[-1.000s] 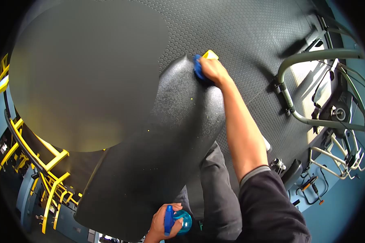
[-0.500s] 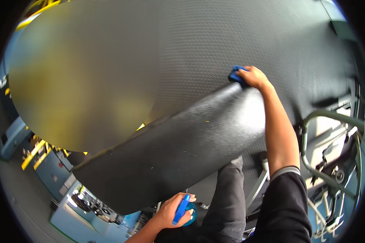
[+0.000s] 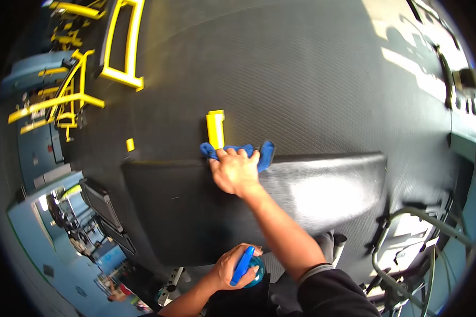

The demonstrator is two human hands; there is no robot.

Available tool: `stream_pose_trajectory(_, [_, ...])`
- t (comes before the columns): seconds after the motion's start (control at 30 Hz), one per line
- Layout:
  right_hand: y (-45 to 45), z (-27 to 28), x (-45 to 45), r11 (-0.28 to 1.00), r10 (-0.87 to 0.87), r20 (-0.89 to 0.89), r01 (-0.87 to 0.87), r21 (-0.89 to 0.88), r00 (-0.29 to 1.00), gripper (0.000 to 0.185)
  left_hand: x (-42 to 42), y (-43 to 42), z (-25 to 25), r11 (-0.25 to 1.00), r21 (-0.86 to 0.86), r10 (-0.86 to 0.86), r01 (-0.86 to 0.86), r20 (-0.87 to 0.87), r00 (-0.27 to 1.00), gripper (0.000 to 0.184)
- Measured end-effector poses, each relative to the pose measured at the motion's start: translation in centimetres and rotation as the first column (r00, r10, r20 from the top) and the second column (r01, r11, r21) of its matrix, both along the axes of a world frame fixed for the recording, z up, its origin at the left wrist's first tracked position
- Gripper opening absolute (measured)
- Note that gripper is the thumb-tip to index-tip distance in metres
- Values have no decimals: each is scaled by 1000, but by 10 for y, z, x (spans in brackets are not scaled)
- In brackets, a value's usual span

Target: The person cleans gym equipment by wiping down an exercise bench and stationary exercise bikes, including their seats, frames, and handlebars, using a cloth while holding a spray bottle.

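My right hand (image 3: 236, 171) presses a blue cloth (image 3: 266, 156) onto the far edge of a black padded bench (image 3: 322, 198). Its fingers curl over that edge, and cloth bunches out on both sides of them. Close to my body, my left hand (image 3: 232, 268) is wrapped round a spray bottle (image 3: 258, 273) with a blue trigger head and a teal body. The bottle is just past the bench's near edge, seen from above, its lower part hidden.
A yellow metal post (image 3: 215, 128) stands just beyond the bench. Yellow frames (image 3: 124, 74) are at the upper left. A grey-green tubular machine (image 3: 428, 217) is at the right. Dark textured flooring (image 3: 291, 74) spreads beyond the bench. A distant person (image 3: 120, 292) shows at the lower left.
My right hand has moved with the cloth from the bench's right end leftward along its far edge. The view has turned, bringing yellow frames in. My left hand still holds the bottle.
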State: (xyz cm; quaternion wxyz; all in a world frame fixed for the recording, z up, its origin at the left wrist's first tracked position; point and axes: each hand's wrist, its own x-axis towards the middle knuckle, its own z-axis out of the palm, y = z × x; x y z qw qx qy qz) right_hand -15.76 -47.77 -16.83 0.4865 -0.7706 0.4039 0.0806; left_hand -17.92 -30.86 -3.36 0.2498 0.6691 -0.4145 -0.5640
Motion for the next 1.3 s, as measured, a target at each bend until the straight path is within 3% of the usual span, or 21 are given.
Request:
stream_pose_trajectory(0.07, [14,37,69,996,4,8,-5,94,1000,41,41,30,34,998,-16,69,-68,50,996,33])
stream_pose_trajectory(0.17, [42,72,141,997,48,39,-50,61,998,40,101,87,67,980,-64,194,-189,95,976,30])
stream_pose_trajectory(0.37, [82,116,259,996,93,76,-92,-5,993,37,165,171,90,823,13,565,-568,87,820,35])
stream_pose_trajectory(0.43, [98,127,286,822,541,-44,-539,-182,840,39,170,180,94,805,24,590,-592,65,805,36])
stream_pose_trajectory(0.5, [129,116,301,592,654,-277,-704,-392,704,37,172,185,93,800,44,594,-598,82,800,37])
stream_pose_trajectory(0.57, [148,119,302,403,747,-388,-832,-381,540,41,170,189,95,805,-15,593,-593,48,804,38])
stream_pose_trajectory(0.6, [159,120,297,300,840,-349,-891,-341,416,42,168,189,96,802,-71,596,-593,34,802,39])
stream_pose_trajectory(0.63, [179,102,299,248,944,-184,-956,-156,275,40,165,189,98,816,-90,573,-571,-1,820,39])
stream_pose_trajectory(0.67, [193,120,280,331,933,-87,-928,-174,349,32,162,191,102,800,-80,596,-594,-6,803,39])
stream_pose_trajectory(0.73, [269,35,279,464,845,398,-860,-213,358,27,166,195,113,838,14,546,-546,-18,838,44])
stream_pose_trajectory(0.77, [271,34,255,637,151,968,-768,61,202,23,167,212,98,874,-11,484,-485,-67,873,44])
stream_pose_trajectory(0.87, [200,95,141,842,152,874,-523,130,462,20,166,232,63,840,-258,421,-477,-243,874,46])
stream_pose_trajectory(0.9, [179,103,100,897,156,843,-432,98,515,20,169,224,71,891,-281,297,-356,-231,926,47])
stream_pose_trajectory(0.93, [162,105,59,881,-56,761,-327,343,647,25,171,214,78,924,-305,172,-231,-210,963,49])
stream_pose_trajectory(1.0, [127,115,-29,817,-318,570,-85,570,758,33,164,187,82,915,-391,18,-100,-209,978,50])
stream_pose_trajectory(1.03, [109,130,-72,819,-375,512,17,574,772,34,158,175,86,898,-439,-57,-30,-184,981,52])
stream_pose_trajectory(1.07, [93,157,-110,699,-492,354,118,705,795,35,151,160,95,933,-359,-128,37,-232,964,55])
stream_pose_trajectory(1.1, [84,187,-145,550,-579,183,214,807,795,36,142,144,102,919,-387,-170,75,-217,961,55])
stream_pose_trajectory(1.17, [88,240,-208,529,-690,178,321,785,702,40,118,111,111,778,-519,-434,355,-35,900,58])
stream_pose_trajectory(1.23, [110,240,-258,454,-822,239,343,822,517,49,81,83,115,685,-573,-527,451,38,849,64])
stream_pose_trajectory(1.3, [136,235,-303,438,-861,285,333,835,421,52,32,53,122,431,-768,-594,474,154,789,65])
